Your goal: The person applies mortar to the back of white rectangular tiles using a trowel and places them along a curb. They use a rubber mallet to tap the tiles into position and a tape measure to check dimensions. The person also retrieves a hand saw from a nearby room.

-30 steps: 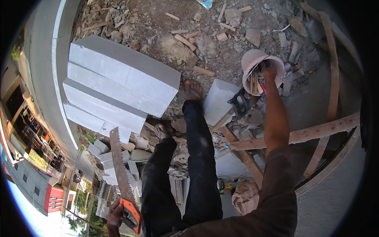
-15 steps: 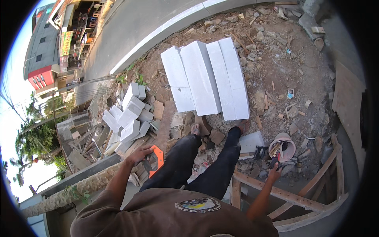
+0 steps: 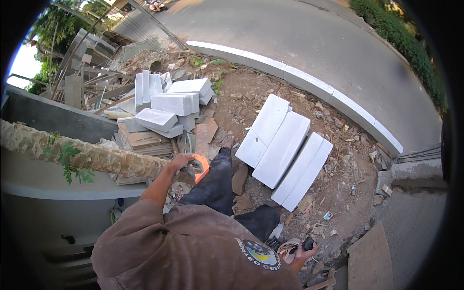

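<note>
Left hand (image 3: 181, 162) grips saw (image 3: 205, 169); right hand (image 3: 302, 253) grasps black object (image 3: 308, 243) by bucket (image 3: 282, 245); blocks (image 3: 284, 147) lie ahead, trunk (image 3: 96, 150) at left.

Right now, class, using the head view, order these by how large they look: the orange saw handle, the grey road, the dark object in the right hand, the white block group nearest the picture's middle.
1. Grey road
2. White block group
3. Orange saw handle
4. Dark object in the right hand
</note>
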The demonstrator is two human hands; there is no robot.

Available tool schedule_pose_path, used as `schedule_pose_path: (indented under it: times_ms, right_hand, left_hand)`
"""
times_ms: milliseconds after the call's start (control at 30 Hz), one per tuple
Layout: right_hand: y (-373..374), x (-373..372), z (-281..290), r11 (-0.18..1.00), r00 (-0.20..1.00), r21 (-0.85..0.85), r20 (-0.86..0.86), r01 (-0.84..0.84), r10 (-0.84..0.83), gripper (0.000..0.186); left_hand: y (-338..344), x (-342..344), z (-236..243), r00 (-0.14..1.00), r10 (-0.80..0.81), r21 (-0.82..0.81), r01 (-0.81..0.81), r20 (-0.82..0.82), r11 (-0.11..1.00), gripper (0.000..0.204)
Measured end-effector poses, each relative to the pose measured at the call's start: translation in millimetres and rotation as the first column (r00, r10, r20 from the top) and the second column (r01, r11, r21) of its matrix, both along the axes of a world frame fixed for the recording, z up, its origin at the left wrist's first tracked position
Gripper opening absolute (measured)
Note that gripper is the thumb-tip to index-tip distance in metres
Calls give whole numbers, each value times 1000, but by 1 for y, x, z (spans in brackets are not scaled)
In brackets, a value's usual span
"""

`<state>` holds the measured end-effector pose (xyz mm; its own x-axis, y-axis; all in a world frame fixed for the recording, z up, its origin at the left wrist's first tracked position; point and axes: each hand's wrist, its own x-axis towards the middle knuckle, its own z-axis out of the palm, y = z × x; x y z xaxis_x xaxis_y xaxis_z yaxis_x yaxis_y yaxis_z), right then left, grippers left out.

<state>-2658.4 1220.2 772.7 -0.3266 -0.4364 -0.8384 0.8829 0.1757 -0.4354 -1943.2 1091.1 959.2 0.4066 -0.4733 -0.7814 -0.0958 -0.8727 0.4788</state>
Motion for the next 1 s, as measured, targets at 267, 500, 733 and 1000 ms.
schedule_pose_path:
  times_ms: [267, 500, 733, 1000]
  right_hand:
    - [-106, 129, 48, 992, 983, 46, -133, -121, 126, 35]
    - [-206, 318, 84, 943, 945, 150, -97, -296, 312, 36]
    - [-374, 444, 93, 742, 791, 329, 25, -584, 611, 37]
    - [-505, 581, 69, 634, 633, 80, -39, -769, 773, 37]
  left_hand:
    - [-78, 182, -137, 979, 204, -220, -196, 15, 956, 28]
    - [-177, 287, -151, 977, 211, -269, -205, -4, 941, 27]
    - [-182, 377, -104, 964, 255, -267, -264, -69, 927, 29]
    - [-175, 423, -83, 909, 393, -208, -416, -141, 885, 27]
